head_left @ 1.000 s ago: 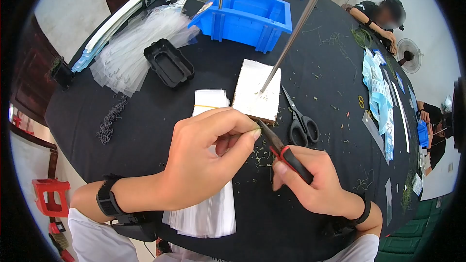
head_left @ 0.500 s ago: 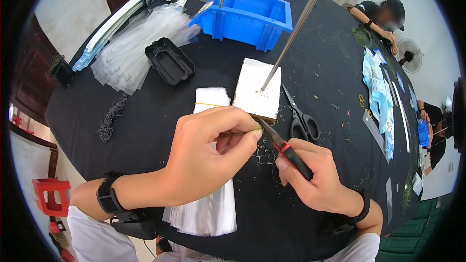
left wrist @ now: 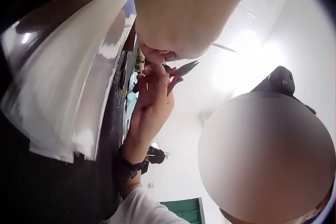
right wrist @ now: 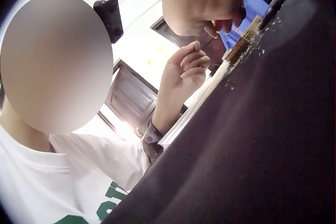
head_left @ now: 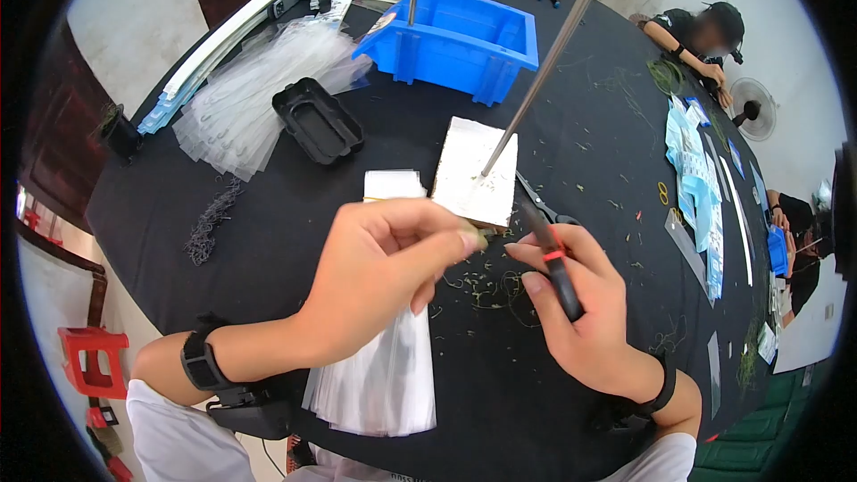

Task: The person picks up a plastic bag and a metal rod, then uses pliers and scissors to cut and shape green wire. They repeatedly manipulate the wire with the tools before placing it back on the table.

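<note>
In the head view the left hand (head_left: 379, 277) pinches a small greenish piece (head_left: 486, 236) between thumb and index finger, near the front edge of a white-topped block (head_left: 478, 170). To its right, the right hand (head_left: 585, 312) holds pliers with red and black handles (head_left: 561, 281), their tips pointing up and left, apart from the left hand. The left wrist view also shows the pliers (left wrist: 184, 70) in the right hand (left wrist: 155, 98). From the right wrist, the left hand (right wrist: 184, 71) appears with its fingers curled inward and fingertip and thumb together.
Clear plastic sleeves (head_left: 384, 384) lie under the left hand. Black scissors (head_left: 536, 196) are partly behind the pliers. A metal rod (head_left: 544, 71) rises from the block. Beyond stand a blue bin (head_left: 446, 62) and a black tray (head_left: 317, 120). Green scraps litter the cloth; another person (head_left: 692, 40) sits far right.
The pliers have moved right, away from the left fingertips, and tilted more upright in the right hand. The left hand still pinches the greenish piece. The head view has shifted slightly.
</note>
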Demonstrator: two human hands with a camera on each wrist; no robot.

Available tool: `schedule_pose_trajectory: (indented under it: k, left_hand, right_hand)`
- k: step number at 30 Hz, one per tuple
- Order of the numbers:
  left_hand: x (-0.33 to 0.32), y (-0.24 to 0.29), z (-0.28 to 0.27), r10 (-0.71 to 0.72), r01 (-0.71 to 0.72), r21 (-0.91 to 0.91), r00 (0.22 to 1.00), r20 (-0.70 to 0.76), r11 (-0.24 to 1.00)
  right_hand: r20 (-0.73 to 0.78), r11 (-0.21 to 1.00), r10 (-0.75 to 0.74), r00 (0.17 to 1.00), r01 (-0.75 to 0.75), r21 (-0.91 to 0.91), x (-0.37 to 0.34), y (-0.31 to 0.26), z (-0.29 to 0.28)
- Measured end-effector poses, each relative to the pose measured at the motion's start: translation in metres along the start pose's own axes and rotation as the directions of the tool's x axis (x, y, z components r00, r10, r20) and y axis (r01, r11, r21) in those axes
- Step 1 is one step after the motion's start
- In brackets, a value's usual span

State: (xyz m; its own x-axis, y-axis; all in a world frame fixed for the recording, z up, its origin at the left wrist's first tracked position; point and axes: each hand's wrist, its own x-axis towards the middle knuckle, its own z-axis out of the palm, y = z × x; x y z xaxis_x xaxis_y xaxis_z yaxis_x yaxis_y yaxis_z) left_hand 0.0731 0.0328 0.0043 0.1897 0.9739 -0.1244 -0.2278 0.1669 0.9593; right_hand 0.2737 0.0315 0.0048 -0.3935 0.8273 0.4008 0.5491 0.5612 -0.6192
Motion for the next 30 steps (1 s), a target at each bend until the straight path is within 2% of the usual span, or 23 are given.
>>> schedule_pose_trajectory:
  k: [2,5,8,12,17,21,24,26,30]
  left_hand:
    - [-0.0047,-0.0015,0.0051,-0.1,0.101,-0.003,0.992,0.081,0.995]
    - [-0.0081,-0.002,0.0073,-0.101,0.099,0.018,0.982,0.157,0.995]
    - [-0.0086,-0.0007,0.0074,-0.082,0.068,0.082,0.979,0.188,0.994]
    - [-0.0082,-0.0026,0.0073,-0.06,0.039,0.101,0.976,0.21,0.994]
    - [-0.0071,-0.0002,0.0081,-0.1,0.076,0.117,0.971,0.217,0.99]
    - [-0.0077,0.0002,0.0083,-0.151,0.137,0.091,0.973,0.176,0.986]
    - [-0.0041,-0.0019,0.0049,-0.136,0.136,-0.127,0.991,0.007,0.983]
    - [-0.0026,0.0009,0.0022,-0.107,0.104,-0.18,0.994,-0.008,0.978]
    - [-0.0019,0.0021,0.0015,-0.125,0.116,-0.252,0.992,-0.019,0.961]
  right_hand:
    - [-0.009,0.992,0.021,1.0,-0.02,0.128,-0.0004,-0.0023,-0.0037]
    - [0.04,0.974,0.012,0.999,-0.021,0.226,-0.0003,-0.0066,-0.0111]
    - [0.024,0.98,-0.072,0.997,0.066,0.188,-0.0005,-0.0034,-0.0099]
    - [0.023,0.981,-0.084,0.996,0.078,0.179,-0.0005,-0.0026,-0.0093]
    - [0.064,0.984,-0.109,0.992,0.098,0.151,0.0007,0.0,-0.0088]
    - [0.047,0.991,-0.129,0.99,0.127,0.049,-0.0006,0.0033,-0.0067]
    - [0.049,0.987,-0.117,0.992,0.122,-0.105,0.0009,0.0012,-0.0062]
    - [0.085,0.973,-0.09,0.992,0.106,-0.205,0.0026,-0.0029,-0.0076]
    - [0.118,0.958,-0.047,0.992,0.078,-0.276,-0.0001,-0.0034,-0.005]
